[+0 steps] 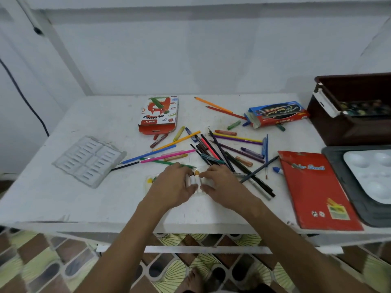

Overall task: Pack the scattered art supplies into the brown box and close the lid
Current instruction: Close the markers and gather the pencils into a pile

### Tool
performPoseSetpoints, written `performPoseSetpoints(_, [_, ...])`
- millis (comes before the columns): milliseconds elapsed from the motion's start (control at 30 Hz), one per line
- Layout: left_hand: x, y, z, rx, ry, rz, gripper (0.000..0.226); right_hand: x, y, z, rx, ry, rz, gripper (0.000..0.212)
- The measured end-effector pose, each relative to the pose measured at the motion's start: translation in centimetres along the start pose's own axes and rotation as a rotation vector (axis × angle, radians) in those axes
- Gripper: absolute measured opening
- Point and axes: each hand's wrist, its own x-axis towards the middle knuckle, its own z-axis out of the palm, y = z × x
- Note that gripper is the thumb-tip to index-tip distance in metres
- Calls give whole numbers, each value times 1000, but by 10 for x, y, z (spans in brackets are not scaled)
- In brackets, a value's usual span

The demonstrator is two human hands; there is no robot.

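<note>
Both my hands meet at the front middle of the white table (63,197). My left hand (172,186) and my right hand (220,183) together grip a small bunch of white paint tubes (195,180) with coloured tips, held between the fingers of both. A clear strip with more tubes (150,180) pokes out left of my left hand. The brown box (338,127) stands open at the far right. Several coloured pencils (222,151) and crayons lie scattered behind my hands.
An oil pastels carton (158,115) and a blue-red pencil carton (277,114) lie at the back. A clear plastic insert tray (88,159) is on the left. A red colour pencil pack (317,191) and a grey lid with a white palette (372,176) are on the right.
</note>
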Motion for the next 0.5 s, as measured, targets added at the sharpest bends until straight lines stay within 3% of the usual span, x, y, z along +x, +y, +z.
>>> performPoseSetpoints(300, [4, 12, -6, -27, 7, -129, 32, -8, 11, -12, 165, 86, -35, 30])
performPoseSetpoints(400, [11, 26, -9, -31, 49, -115, 36, -19, 28, -33, 206, 129, -22, 24])
performPoseSetpoints(500, [21, 52, -8, -39, 51, -40, 37, -37, 60, -55, 145, 200, 106, 24])
